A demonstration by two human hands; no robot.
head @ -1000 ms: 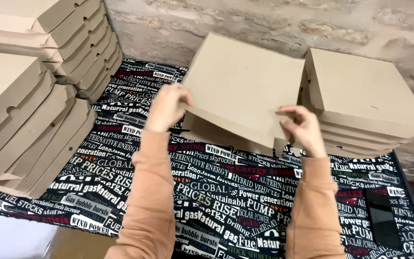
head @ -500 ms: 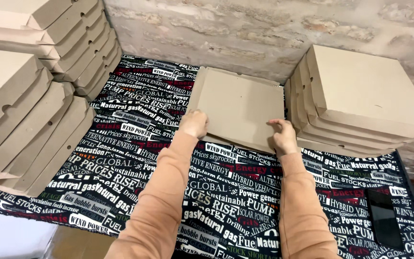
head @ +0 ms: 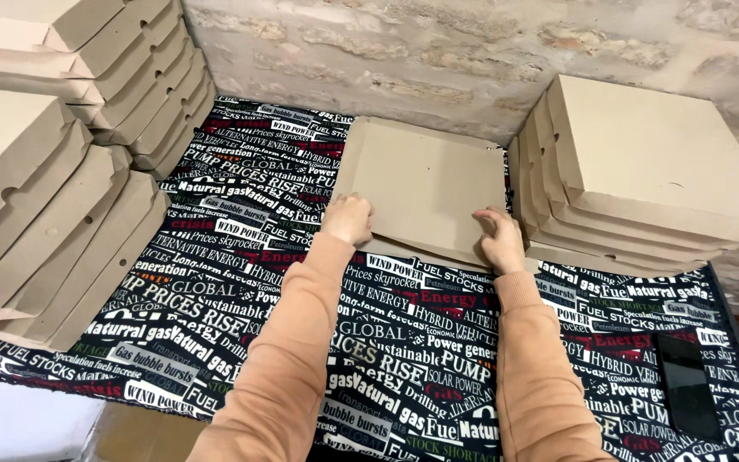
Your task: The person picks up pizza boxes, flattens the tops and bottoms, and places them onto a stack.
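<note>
Nearest to me are my two forearms in their peach-orange sleeves, stretched out over the black cloth (head: 241,282) printed all over with white and red lettering. At the far right edge of that cloth lies a dark flat phone (head: 686,383). My left hand (head: 348,218) is curled over the near left edge of the flat cardboard box (head: 425,184), fingers folded down on the board, and my right hand (head: 500,239) grips the near right edge the same way, thumb side toward me. The box lies flat on the cloth, just short of the stone wall (head: 438,51), its lid closed. Touching its right side is a slanting stack of closed brown boxes (head: 643,162). On my left more folded boxes (head: 53,197) lean in overlapping rows, with another pile (head: 104,51) rising behind them toward the wall.
</note>
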